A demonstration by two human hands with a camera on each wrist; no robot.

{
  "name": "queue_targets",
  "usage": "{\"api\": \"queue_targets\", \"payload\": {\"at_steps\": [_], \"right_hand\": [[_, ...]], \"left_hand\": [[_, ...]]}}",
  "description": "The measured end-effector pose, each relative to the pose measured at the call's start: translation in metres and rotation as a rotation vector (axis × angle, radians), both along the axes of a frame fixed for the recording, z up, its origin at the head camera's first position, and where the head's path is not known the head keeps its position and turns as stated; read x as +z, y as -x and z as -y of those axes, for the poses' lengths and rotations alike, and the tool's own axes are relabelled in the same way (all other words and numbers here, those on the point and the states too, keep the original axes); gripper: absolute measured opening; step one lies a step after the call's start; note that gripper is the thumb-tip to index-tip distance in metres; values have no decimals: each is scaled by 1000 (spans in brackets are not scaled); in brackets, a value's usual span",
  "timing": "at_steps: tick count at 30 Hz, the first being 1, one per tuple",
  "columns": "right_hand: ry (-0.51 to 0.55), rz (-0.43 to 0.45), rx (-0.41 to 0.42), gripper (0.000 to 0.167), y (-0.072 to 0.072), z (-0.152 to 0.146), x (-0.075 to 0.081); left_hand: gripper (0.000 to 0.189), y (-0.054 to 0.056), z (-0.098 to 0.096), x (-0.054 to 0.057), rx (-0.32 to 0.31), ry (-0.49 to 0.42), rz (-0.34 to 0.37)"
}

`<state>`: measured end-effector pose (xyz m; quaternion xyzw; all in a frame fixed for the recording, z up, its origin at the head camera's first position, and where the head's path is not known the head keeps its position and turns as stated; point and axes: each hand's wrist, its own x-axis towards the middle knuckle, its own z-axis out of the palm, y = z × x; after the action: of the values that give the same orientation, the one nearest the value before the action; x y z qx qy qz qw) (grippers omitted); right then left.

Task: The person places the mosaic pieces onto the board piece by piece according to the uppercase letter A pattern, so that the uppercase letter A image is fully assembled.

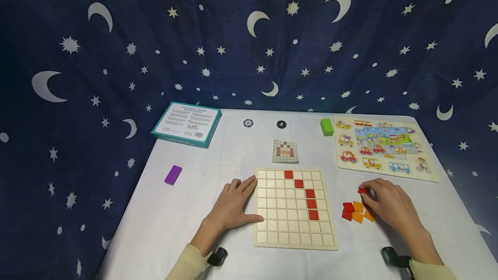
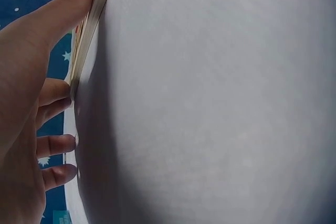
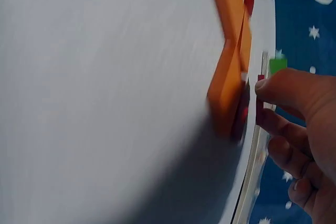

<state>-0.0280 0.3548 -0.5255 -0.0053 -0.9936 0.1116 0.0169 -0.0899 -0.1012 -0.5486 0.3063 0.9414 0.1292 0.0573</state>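
My left hand (image 1: 230,204) rests at the left edge of a wooden grid board (image 1: 278,228), thumb and index fingertip touching it, fingers fairly straight. Several red squares (image 1: 311,203) sit in the board's cells, from the top middle down toward the right. To the right of the board, my right hand (image 1: 393,204) pinches a red square tile (image 3: 260,114) between thumb and index finger, raised off the table. Beneath and beside that hand lies a small pile of loose red tiles (image 1: 347,214) and orange tiles (image 1: 358,217), partly hidden by the fingers.
Behind the board lies a small pattern card (image 1: 285,151). Two round chips (image 1: 281,124) are farther back. A teal box (image 1: 186,124) and a purple block (image 1: 173,175) are at left; a green block (image 1: 327,127) and a vehicle puzzle board (image 1: 385,170) at back right.
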Motion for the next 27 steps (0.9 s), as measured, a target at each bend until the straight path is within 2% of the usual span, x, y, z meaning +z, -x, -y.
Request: {"api": "queue_targets", "payload": {"at_steps": [7, 14, 19, 27], "right_hand": [[54, -35, 94, 24, 17, 40, 7], [63, -137, 226, 25, 36, 82, 13], [89, -147, 313, 21, 49, 110, 15], [158, -165, 414, 16, 61, 147, 13]], "left_hand": [[114, 1, 0, 0, -4, 2, -19], [112, 0, 0, 0, -3, -7, -32], [113, 0, -1, 0, -7, -5, -35], [114, -1, 0, -1, -6, 5, -33]]}}
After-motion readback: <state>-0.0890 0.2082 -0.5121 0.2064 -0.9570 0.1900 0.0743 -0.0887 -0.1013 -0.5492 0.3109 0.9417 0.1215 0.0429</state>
